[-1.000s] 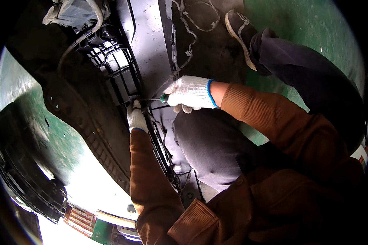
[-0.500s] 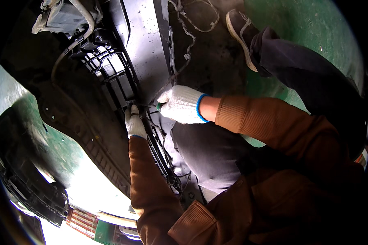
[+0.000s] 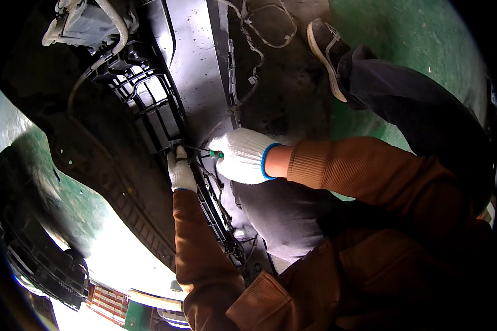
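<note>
My right hand (image 3: 242, 156) clenches a green-handled screwdriver (image 3: 213, 153); left of it, my left hand (image 3: 181, 172) meets black framework (image 3: 167, 126) — whether pinching, I can't tell.

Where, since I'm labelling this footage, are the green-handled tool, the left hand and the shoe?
Green-handled tool (image 3: 213, 153), head view: on the visible green handle.
Left hand (image 3: 181, 174), head view: on the white glove's middle.
Shoe (image 3: 332, 54), head view: on its dark upper.

The head view looks steeply down from above the wearer's chest (image 3: 337, 270), upright, at near range: the left hand (image 3: 180, 174) and right hand (image 3: 242, 156) sit mid-frame. Its wide fisheye reaches out to the floor (image 3: 403, 49) on both sides, edges bending toward a dark rim.
</note>
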A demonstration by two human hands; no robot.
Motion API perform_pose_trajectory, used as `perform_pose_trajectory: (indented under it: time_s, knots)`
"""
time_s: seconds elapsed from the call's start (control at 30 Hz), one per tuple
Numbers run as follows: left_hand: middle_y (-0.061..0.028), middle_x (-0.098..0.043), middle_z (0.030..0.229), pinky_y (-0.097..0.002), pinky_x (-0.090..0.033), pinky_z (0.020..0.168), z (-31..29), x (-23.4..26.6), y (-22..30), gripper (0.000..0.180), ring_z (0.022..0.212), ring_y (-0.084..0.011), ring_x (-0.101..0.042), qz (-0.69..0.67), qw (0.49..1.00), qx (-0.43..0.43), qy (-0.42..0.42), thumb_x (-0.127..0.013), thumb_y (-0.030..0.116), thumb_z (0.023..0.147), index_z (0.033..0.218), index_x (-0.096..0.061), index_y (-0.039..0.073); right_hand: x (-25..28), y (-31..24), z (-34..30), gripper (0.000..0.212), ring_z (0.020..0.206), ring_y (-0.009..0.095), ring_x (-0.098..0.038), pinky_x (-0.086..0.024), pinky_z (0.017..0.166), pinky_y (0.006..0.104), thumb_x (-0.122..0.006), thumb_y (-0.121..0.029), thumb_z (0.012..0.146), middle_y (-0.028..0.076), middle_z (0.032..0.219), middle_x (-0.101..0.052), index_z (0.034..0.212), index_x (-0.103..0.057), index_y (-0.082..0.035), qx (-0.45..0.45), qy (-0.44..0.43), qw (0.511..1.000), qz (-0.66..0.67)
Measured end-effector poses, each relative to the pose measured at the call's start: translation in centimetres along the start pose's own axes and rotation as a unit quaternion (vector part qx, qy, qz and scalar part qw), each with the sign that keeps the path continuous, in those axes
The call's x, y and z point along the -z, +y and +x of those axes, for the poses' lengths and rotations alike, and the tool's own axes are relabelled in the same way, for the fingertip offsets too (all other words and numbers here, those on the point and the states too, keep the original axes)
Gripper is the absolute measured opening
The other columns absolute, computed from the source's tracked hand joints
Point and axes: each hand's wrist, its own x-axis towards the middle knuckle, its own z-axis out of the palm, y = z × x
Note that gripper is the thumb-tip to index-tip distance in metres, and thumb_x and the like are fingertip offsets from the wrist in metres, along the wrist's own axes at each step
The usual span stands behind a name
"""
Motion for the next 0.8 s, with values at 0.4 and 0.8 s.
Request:
perform_pose_trajectory:
  time_s: [0.4, 0.8]
  knots:
    - [-0.0053, -0.067, 0.120, -0.0311, -0.050, 0.088, -0.1, 0.0, -0.4, 0.045, 0.100, -0.0168, -0.061, -0.003, 0.999, -0.036, 0.002, -0.063, 0.036, 0.106, 0.136, -0.060, 0.002, 3.4, 2.4, 0.1, 0.036, 0.088, 0.039, -0.071, -0.054, 0.084, 0.0453, -0.061, -0.018, 0.091, 0.024, 0.098, -0.073, 0.122, -0.070, -0.001, -0.028, -0.085, 0.991, 0.104]
    - [-0.0032, -0.068, 0.120, -0.0309, -0.052, 0.084, -0.4, 0.2, 0.2, 0.045, 0.103, -0.0156, -0.064, -0.039, 0.999, 0.008, 0.001, -0.068, 0.032, 0.104, 0.138, -0.058, 0.004, 4.7, 6.2, 1.4, 0.044, 0.056, 0.014, -0.064, -0.040, 0.041, 0.0254, -0.069, -0.016, 0.094, 0.010, 0.085, -0.074, 0.137, -0.066, -0.007, -0.204, -0.151, 0.858, 0.446]
